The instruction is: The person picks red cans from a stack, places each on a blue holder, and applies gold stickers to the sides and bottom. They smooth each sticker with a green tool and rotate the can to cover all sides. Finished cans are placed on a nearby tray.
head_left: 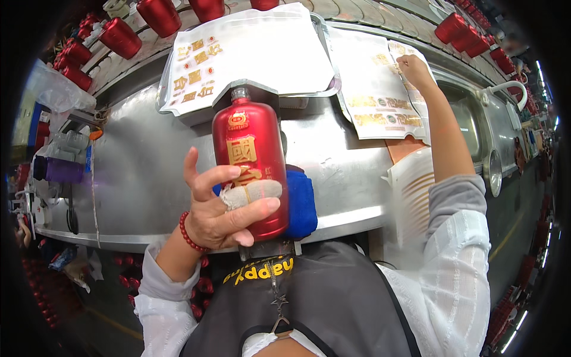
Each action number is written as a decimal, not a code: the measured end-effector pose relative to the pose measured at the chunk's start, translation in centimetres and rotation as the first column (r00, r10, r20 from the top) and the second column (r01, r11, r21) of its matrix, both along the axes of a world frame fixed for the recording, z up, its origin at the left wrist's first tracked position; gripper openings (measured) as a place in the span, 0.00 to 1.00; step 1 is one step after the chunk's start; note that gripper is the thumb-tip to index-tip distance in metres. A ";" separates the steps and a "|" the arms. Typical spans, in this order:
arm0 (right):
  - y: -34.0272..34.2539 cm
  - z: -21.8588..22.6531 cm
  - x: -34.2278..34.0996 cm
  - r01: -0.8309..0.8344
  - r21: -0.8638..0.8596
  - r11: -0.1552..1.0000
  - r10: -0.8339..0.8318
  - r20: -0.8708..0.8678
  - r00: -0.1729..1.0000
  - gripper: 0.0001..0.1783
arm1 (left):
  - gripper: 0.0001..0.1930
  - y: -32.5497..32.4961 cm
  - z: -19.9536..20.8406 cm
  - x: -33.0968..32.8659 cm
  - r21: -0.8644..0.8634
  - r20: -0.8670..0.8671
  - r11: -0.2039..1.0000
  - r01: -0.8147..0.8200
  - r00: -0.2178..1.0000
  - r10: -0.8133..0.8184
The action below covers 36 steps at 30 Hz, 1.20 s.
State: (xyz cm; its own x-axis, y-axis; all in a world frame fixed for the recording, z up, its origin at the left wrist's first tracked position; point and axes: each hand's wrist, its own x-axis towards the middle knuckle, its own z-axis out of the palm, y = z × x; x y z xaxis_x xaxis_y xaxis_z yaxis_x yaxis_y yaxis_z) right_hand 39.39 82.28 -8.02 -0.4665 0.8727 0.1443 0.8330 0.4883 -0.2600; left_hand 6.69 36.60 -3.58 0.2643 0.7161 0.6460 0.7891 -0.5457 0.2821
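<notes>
A glossy red bottle (pixel 253 143) with gold characters lies tilted in front of me, its neck pointing away into a dark grey metal holder (pixel 262 87). My left hand (pixel 229 208) grips it from the left and lower side, fingers laid across its front; one finger wears a pale cloth wrap (pixel 250 194). A folded blue cloth (pixel 301 204) sits by the bottle's right side. Far right, my right hand (pixel 415 70) is closed, fingertips pinched down at white sheets of gold decals (pixel 377 101). Whatever those fingertips hold is too small to make out.
Behind the bottle, a metal tray (pixel 331 56) bears a stack of white decal sheets (pixel 262 53). Beyond runs a slatted conveyor (pixel 357 12) with several red bottles (pixel 121 38). A sink (pixel 467 119) is at right; a purple container (pixel 62 170) stands left on the steel table (pixel 143 178).
</notes>
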 end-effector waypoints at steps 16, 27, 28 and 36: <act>-7.8 4.0 1.0 -0.391 -0.139 0.910 0.401 0.047 0.915 0.10 | 0.28 -0.8 -1.7 0.3 0.052 0.057 0.997 -0.052 0.997 0.049; -14.8 3.1 6.0 0.093 0.030 0.995 -0.097 0.258 0.961 0.29 | 0.28 -1.6 -1.6 1.1 0.050 0.045 0.991 -0.128 0.991 0.125; -14.8 3.3 5.8 0.166 -0.045 0.985 -0.148 0.274 0.950 0.32 | 0.28 -1.7 -1.6 1.1 0.046 0.042 0.990 -0.130 0.991 0.128; -14.1 2.6 6.1 0.371 -0.250 0.894 -0.291 0.306 0.907 0.37 | 0.23 -1.8 -1.8 1.2 0.065 0.064 0.991 -0.119 0.991 0.114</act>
State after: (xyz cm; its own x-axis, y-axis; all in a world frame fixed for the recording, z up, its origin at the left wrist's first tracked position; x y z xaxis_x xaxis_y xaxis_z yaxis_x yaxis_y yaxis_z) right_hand 45.50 68.19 -5.42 -0.1280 0.9652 -0.2279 0.9887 0.1061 -0.1061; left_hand 7.90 34.84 -5.38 0.1410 0.6932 0.7068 0.8312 -0.4707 0.2958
